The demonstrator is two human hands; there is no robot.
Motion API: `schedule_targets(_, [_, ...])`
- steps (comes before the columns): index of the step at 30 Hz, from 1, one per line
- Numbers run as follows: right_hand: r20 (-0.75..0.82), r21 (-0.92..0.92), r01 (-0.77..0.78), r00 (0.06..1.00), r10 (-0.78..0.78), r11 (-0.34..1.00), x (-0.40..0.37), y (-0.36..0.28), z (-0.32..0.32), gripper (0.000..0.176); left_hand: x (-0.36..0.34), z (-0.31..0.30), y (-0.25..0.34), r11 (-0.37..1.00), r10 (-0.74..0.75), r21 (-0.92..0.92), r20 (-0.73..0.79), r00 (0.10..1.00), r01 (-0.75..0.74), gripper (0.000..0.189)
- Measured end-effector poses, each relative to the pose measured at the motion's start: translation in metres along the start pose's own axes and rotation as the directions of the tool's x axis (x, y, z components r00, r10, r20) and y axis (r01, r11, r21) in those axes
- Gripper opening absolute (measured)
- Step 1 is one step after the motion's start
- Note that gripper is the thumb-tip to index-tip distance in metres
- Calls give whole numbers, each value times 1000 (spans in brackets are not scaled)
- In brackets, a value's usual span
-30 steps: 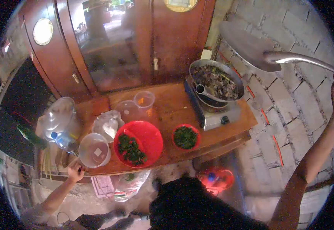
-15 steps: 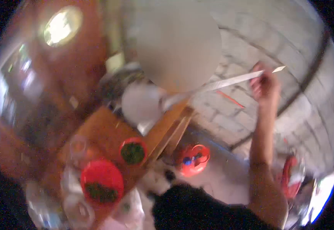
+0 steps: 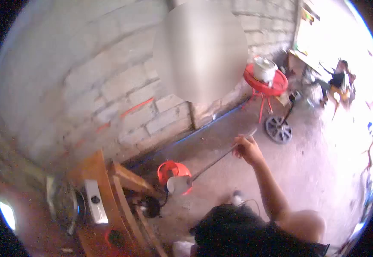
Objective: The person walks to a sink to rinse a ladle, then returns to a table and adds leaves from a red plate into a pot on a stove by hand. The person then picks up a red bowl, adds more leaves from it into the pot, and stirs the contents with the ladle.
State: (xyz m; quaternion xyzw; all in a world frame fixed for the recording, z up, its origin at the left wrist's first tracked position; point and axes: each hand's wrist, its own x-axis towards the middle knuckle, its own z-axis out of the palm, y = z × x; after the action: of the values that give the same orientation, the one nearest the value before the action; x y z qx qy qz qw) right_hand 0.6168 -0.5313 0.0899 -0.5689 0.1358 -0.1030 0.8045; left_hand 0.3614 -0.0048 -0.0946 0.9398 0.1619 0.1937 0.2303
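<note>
Long-handled utensil (image 3: 181,185), a spatula or ladle by its look, is hanging out ahead of you over the floor, its broad head showing in front of the orange bucket (image 3: 168,168). Your right hand (image 3: 248,150) is gripping the far end of its handle, fingers curled round it. Your left hand is lying out of view, so you cannot tell whether it is spread, closed or holding anything.

Because you are carrying all the weight from that far end, a loose grip could be letting the head dip or twist, knocking the bucket or dripping if it is wet. A careless swing could be striking the wooden table (image 3: 90,169) beside you, where the stove (image 3: 95,201) is sitting. A thin loop like a cord (image 3: 255,203) is showing near your dark clothing; if it is lying on the floor, it could be catching a foot.

You are losing part of the block wall (image 3: 169,118) behind a round blur. The pan (image 3: 64,201) is smearing into the dim left side, its contents unreadable. Glare is washing out the right, where a person (image 3: 338,79) is appearing small. Whether the utensil is touching the bucket, you cannot tell.
</note>
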Motion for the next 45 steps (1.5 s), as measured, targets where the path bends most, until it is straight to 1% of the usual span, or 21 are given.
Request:
schedule_targets(2, [-4, -23, 94, 996, -94, 995, -3, -10, -44, 24, -11, 76, 15, 979, -42, -165, 403, 914, 118, 17])
schedule_targets(5, [-154, -36, 166, 973, -170, 985, -5, -20, -121, 24, -2, 153, 49, 960, -53, -135, 770, 636, 244, 17])
schedule_targets(8, [-271, -65, 137, 951, -149, 988, -13, -28, -216, 20, 24, 209, 94, 961, -112, -17, 887, 447, 275, 18])
schedule_targets(11, [-384, -183, 72, 913, -139, 980, -26, -35, -311, 20, 30, 255, 135, 967, -185, 107, 916, 355, 229, 19])
schedule_targets(16, [-632, -358, -112, 760, -152, 927, -67, -68, -444, 24, -11, 355, 264, 995, -90, 96, 985, 145, -33, 20])
schedule_targets(21, [-806, -345, -204, 564, -178, 916, -119, -77, -549, 23, -68, 469, 429, 923, 38, -110, 980, -196, -369, 22])
schedule_targets(23, [-869, -334, -222, 450, -208, 916, -139, -77, -578, 22, -90, 519, 493, 890, 0, -136, 955, -297, -436, 23])
schedule_targets(24, [-877, -315, -267, 448, -172, 911, -149, -76, -594, 22, -100, 541, 524, 895, -46, -101, 948, -314, -435, 23])
schedule_targets(26, [-948, -240, -234, 267, -175, 942, -149, -80, -639, 22, -116, 583, 594, 926, -97, -35, 940, -326, -376, 24])
schedule_targets(27, [-947, -242, -253, 272, -172, 937, -148, -79, -662, 22, -123, 603, 625, 955, -81, -18, 945, -318, -295, 25])
schedule_targets(28, [-971, -184, -249, 195, -137, 951, -150, -75, -684, 22, -130, 622, 656, 978, -65, -2, 948, -310, -210, 26])
schedule_targets(30, [-994, -93, -205, 67, -81, 974, -152, -73, -723, 23, -135, 655, 720, 959, -58, -27, 956, -289, -282, 26])
schedule_targets(32, [-996, -77, -203, -20, -83, 976, -142, -83, -759, 23, -147, 691, 781, 944, -87, 23, 979, -183, -329, 25])
schedule_targets(35, [-984, -35, -130, -167, -57, 991, -128, -111, -823, 22, -183, 764, 869, 821, -308, 191, 942, -135, -537, 29])
schedule_targets(36, [-975, -57, -159, -205, -90, 986, -119, -130, -841, 22, -212, 782, 902, 830, -201, 110, 974, -108, -547, 33])
schedule_targets(38, [-959, -103, -131, -251, -133, 986, -113, -148, -875, 22, -267, 821, 969, 889, -56, -137, 914, -402, -436, 35])
schedule_targets(39, [-936, -158, -108, -301, -183, 982, -106, -157, -904, 22, -307, 827, 1021, 930, -19, -160, 877, -479, -330, 38])
schedule_targets(40, [-937, -157, -97, -299, -179, 983, -96, -165, -933, 22, -342, 785, 1099, 920, 96, -293, 811, -577, -259, 38])
schedule_targets(41, [-922, -185, -70, -333, -198, 980, -88, -172, -961, 22, -380, 792, 1143, 812, 244, -524, 705, -666, -257, 36])
schedule_targets(42, [-907, -209, -48, -365, -212, 977, -80, -178, -987, 22, -412, 770, 1204, 737, 234, -593, 673, -701, -323, 31])
schedule_targets(45, [-890, -218, -42, -400, -216, 975, -41, -197, -1069, 23, -497, 743, 1315, 785, 358, -619, 479, -801, -19, 34])
